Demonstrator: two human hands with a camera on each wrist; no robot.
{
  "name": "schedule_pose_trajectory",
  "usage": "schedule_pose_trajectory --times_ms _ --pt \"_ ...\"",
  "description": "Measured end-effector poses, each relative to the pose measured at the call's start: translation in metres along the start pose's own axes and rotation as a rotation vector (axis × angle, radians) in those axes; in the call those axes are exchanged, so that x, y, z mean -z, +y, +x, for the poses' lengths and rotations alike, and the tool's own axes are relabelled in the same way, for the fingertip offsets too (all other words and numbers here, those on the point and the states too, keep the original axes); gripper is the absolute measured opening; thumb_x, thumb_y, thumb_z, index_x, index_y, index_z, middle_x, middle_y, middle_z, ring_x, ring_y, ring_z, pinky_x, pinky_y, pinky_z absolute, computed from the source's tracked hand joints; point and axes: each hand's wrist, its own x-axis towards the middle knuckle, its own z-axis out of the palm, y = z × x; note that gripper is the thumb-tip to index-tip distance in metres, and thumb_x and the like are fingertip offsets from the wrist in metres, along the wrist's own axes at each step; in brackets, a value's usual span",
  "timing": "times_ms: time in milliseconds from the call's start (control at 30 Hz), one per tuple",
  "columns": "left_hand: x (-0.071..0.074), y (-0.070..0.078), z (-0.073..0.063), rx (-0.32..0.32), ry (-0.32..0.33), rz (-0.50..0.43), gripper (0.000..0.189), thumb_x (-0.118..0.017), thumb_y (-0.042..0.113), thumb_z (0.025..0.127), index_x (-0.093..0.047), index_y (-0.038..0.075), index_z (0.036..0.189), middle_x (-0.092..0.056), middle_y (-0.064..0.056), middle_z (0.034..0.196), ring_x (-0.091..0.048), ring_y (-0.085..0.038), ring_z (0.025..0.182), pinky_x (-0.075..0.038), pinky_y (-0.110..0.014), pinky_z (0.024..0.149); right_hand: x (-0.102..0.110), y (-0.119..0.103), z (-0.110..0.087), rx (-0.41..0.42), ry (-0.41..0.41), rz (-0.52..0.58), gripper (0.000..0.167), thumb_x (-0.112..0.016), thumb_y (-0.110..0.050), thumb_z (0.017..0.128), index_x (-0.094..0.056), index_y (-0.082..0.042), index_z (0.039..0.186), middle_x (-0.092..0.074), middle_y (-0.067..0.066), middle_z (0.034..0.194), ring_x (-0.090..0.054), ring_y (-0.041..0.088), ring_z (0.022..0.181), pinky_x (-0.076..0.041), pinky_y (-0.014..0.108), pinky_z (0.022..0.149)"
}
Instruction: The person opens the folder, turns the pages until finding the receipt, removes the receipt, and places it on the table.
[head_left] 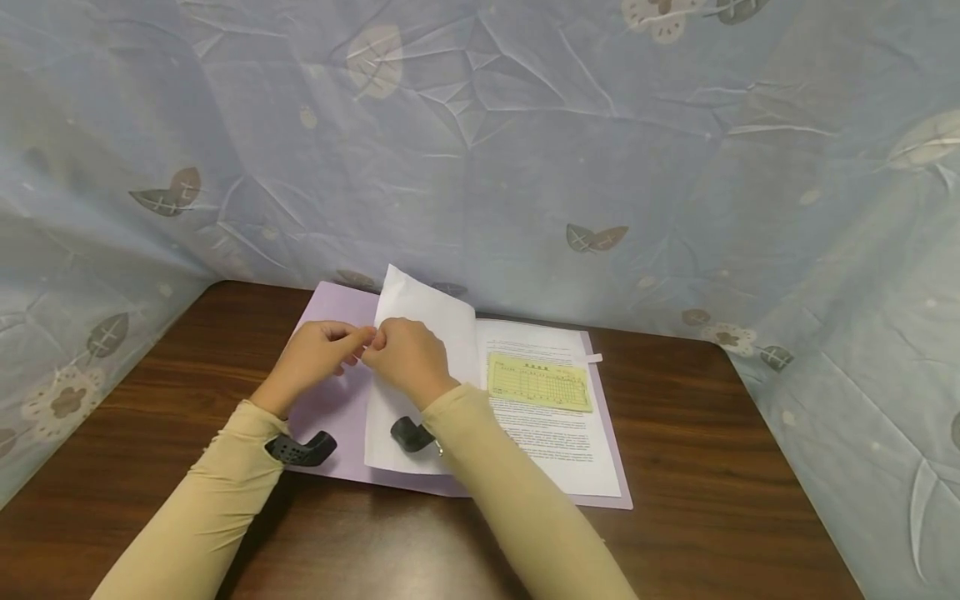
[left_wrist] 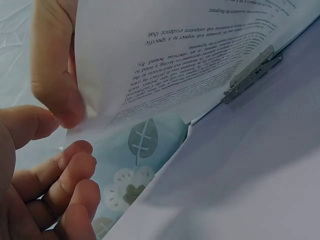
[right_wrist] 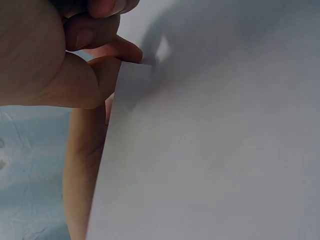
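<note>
A lilac folder (head_left: 341, 304) lies spread on the table. My right hand (head_left: 408, 358) pinches the outer edge of a raised white sheet (head_left: 435, 304) between thumb and finger, the sheet curving up over the folder's middle. Right beside those fingertips is my left hand (head_left: 318, 358), its thumb and fingers loosely bent at the paper's edge; in the left wrist view a gap shows between them. Printed text covers the sheet's other side in that view, and a metal clip (left_wrist: 252, 75) sits along the fold. In the right wrist view the sheet (right_wrist: 210, 150) hides part of the left hand.
On the folder's right side lie printed pages (head_left: 570, 462) with a yellow form slip (head_left: 536, 383) across them. A small white tab (head_left: 595, 358) sticks out at their right edge. A patterned cloth (head_left: 525, 167) hangs behind the dark wooden table (head_left: 690, 467).
</note>
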Motion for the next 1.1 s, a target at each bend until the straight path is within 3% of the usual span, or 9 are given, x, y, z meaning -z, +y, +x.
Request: schedule_pose_trajectory --times_ms 200,333,633,833,1000,1100 --pt "-0.002 -0.002 0.001 0.003 -0.026 -0.019 0.041 -0.068 0.040 0.099 -0.078 0.001 0.108 -0.071 -0.002 0.082 -0.063 -0.015 0.077 -0.054 -0.026 0.063 -0.003 0.000 -0.001 0.029 0.000 -0.062 0.032 -0.072 -0.029 0.091 -0.054 -0.019 0.067 -0.049 -0.008 0.061 -0.047 0.009 0.056 -0.037 0.026 0.050" --pt "-0.002 -0.004 0.002 -0.003 -0.034 -0.022 0.035 -0.069 0.034 0.098 -0.078 0.002 0.107 -0.071 0.001 0.081 -0.063 -0.013 0.077 -0.054 -0.026 0.061 -0.006 0.001 -0.001 0.044 -0.001 -0.072 0.030 -0.072 -0.029 0.091 -0.057 -0.020 0.067 -0.052 -0.008 0.062 -0.050 0.009 0.057 -0.038 0.026 0.050" --pt "-0.005 -0.010 0.004 0.004 -0.005 -0.006 0.032 -0.069 0.030 0.099 -0.077 -0.001 0.103 -0.070 -0.006 0.082 -0.063 -0.016 0.076 -0.053 -0.026 0.062 0.002 0.021 -0.008 0.065 -0.059 0.076 0.019 -0.069 -0.033 0.094 -0.070 -0.019 0.081 -0.063 -0.009 0.068 -0.055 0.009 0.061 -0.041 0.024 0.054" --pt "-0.006 -0.010 0.004 0.014 -0.001 0.015 0.029 -0.068 0.024 0.099 -0.074 -0.002 0.112 -0.074 -0.011 0.090 -0.069 -0.023 0.078 -0.058 -0.030 0.067 0.024 0.059 -0.008 0.040 -0.039 0.114 0.019 -0.065 -0.033 0.095 -0.071 -0.018 0.085 -0.063 -0.005 0.077 -0.055 0.012 0.068 -0.044 0.028 0.062" --pt "-0.006 -0.010 0.003 0.003 0.004 0.039 0.033 -0.067 0.019 0.099 -0.066 0.001 0.126 -0.076 -0.014 0.096 -0.071 -0.026 0.077 -0.057 -0.035 0.067 0.048 0.105 -0.012 0.019 -0.014 0.141 0.022 -0.061 -0.031 0.096 -0.074 -0.013 0.091 -0.065 0.000 0.085 -0.054 0.016 0.073 -0.045 0.032 0.069" --pt "-0.005 -0.012 0.004 -0.011 0.018 0.056 0.031 -0.068 0.019 0.098 -0.063 0.004 0.125 -0.076 -0.012 0.094 -0.069 -0.025 0.076 -0.055 -0.033 0.065 0.063 0.135 -0.018 -0.011 0.006 0.164 0.024 -0.059 -0.030 0.097 -0.074 -0.011 0.095 -0.064 0.002 0.084 -0.050 0.017 0.070 -0.044 0.033 0.068"
